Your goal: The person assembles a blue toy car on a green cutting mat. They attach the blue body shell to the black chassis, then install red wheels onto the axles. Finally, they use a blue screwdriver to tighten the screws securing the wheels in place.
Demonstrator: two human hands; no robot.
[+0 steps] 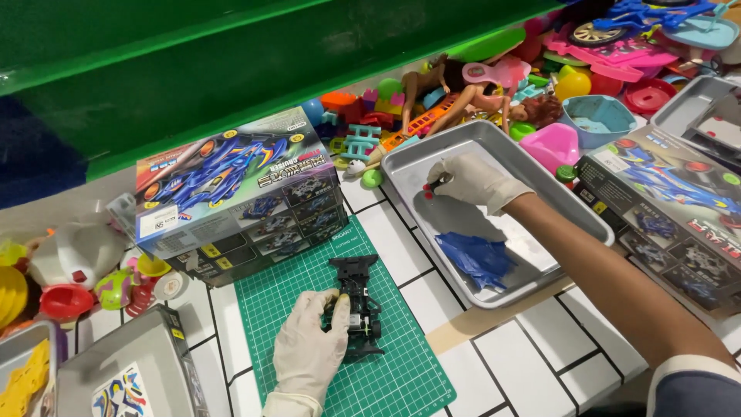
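The person's gloved left hand (pixel 309 347) rests on the green cutting mat (pixel 401 386), fingers closed around the side of a black toy car chassis (pixel 360 305) that lies near the mat's middle, its nose toward the far edge. The gloved right hand (pixel 471 181) reaches into the metal tray (pixel 575 212) beside the mat, fingertips pinched on a small red piece (pixel 427 191) near the tray's far left corner (too small to tell what it is). A blue plastic car body (pixel 475 259) lies in the tray toward its near edge, apart from that hand. Two printed model car boxes stand by: one (pixel 239 193) at the mat's far edge, another (pixel 671 208) just right of the tray. Bright plastic toys (pixel 494 85) are heaped along the table's far side.
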